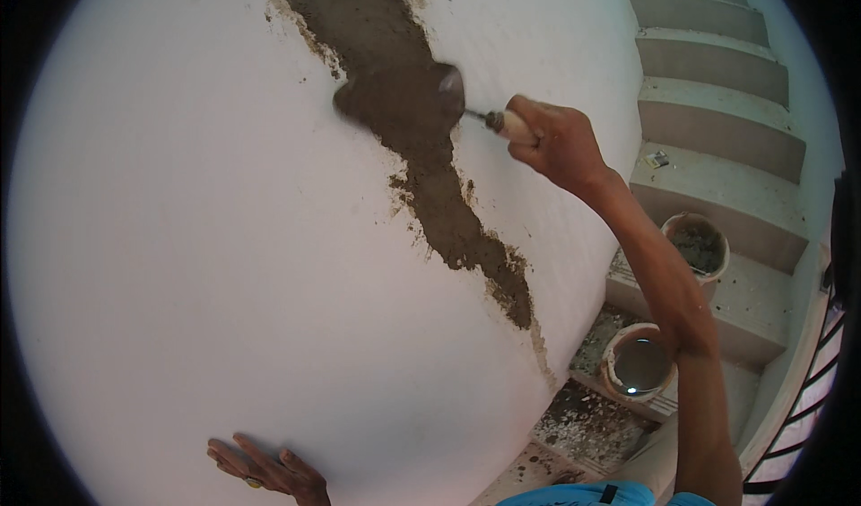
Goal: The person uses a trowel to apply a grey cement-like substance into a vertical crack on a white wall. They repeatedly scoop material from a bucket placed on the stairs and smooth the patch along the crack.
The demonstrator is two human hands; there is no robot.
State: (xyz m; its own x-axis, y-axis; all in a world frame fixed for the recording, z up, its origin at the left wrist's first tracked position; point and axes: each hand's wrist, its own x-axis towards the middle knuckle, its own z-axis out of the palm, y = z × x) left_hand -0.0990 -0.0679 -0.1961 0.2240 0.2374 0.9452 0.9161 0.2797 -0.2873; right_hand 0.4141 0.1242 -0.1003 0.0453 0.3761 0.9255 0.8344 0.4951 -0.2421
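Note:
My right hand [563, 145] is closed round the pale wooden handle of a trowel [408, 99]. The trowel's blade lies over a wide strip of dark wet mortar [439, 192], partly blurred, so its exact edge against the mortar is hard to make out. This strip runs slantwise down the white wall [224, 237], with ragged, crumbly edges and a thin tail at its lower right. Low on the wall, to the left, my left hand [269, 470] rests with its fingers spread, a ring on one finger and nothing held.
Concrete stairs [717, 120] climb along the right. On them stand a bucket of grey mortar [698, 244] and a bucket of water [639, 362]. Crumbs and splashes litter the lower steps, and a small packet [657, 160] lies higher up. A dark railing [812, 407] edges the far right.

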